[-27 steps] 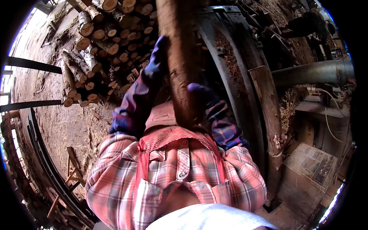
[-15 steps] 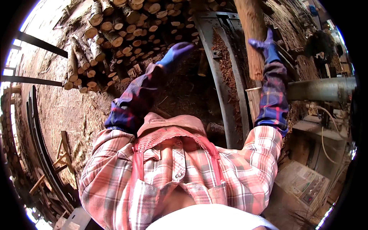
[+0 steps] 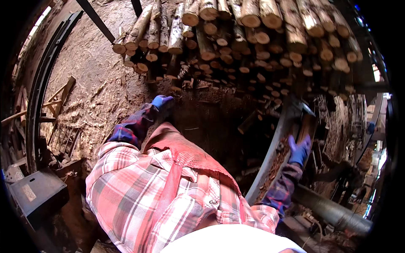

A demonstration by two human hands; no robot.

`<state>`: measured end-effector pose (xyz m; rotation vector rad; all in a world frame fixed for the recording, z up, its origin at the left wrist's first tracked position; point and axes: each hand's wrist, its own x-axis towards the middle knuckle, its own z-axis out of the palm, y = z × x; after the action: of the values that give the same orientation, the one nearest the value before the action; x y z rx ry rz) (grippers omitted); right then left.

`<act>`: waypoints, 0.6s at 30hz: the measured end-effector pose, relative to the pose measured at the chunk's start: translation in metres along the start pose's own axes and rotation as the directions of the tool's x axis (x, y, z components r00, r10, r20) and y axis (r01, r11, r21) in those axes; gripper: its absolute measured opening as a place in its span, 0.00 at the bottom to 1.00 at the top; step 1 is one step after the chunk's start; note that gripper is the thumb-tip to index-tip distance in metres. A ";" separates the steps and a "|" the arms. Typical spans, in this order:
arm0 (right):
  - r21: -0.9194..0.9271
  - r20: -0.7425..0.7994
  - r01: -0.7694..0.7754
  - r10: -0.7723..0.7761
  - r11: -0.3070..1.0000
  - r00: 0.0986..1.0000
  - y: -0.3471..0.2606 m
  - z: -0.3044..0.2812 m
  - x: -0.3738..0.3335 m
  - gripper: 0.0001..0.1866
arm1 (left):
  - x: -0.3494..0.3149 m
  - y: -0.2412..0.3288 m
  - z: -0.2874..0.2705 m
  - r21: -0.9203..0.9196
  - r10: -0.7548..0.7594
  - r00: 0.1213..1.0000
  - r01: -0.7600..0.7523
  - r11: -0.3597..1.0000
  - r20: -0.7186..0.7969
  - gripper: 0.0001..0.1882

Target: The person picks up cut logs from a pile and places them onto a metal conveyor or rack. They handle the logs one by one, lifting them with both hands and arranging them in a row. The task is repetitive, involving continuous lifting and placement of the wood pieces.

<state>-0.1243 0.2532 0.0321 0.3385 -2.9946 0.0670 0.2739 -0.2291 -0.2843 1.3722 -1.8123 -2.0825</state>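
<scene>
My right hand, in a blue and purple glove, is at the near end of a log that lies along a metal trough. Its fingers are spread, with the thumb apart, and seem to lie against the wood without gripping it. Bark chips fill the trough beside the log. My left hand, gloved the same way, hangs over the ground to the left with its fingers stretched out and nothing in them. Past it rises a large pile of cut logs, their sawn ends facing me.
The trough's grey metal side runs along my right. Beyond it lies a thick metal pipe. A dark metal box stands at the lower left, near a long black rail. Dark bars jut out by the pile.
My view has swung left, bringing the log pile to the top centre. The left hand has dropped back from its outstretched reach, while the right stays at the log.
</scene>
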 end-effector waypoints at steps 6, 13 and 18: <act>0.561 -0.193 0.622 -0.644 0.546 0.740 -0.414 0.060 0.088 0.52 | 0.059 0.057 -0.008 -0.042 0.252 0.944 -0.249 0.968 0.212 0.16; 0.525 0.296 0.168 -0.364 0.834 0.883 -0.679 0.093 0.175 0.63 | 0.020 0.047 -0.108 -0.372 0.148 0.989 -0.133 0.918 0.010 0.18; 0.644 0.303 0.091 -0.363 0.760 0.881 -0.687 0.137 0.193 0.61 | 0.019 0.052 -0.155 -0.367 -0.072 0.992 0.029 0.930 -0.105 0.13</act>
<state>-0.1733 -0.4657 -0.0575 0.8956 -3.2089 1.1060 0.3358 -0.3743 -0.2386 1.4116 -1.2731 -2.1694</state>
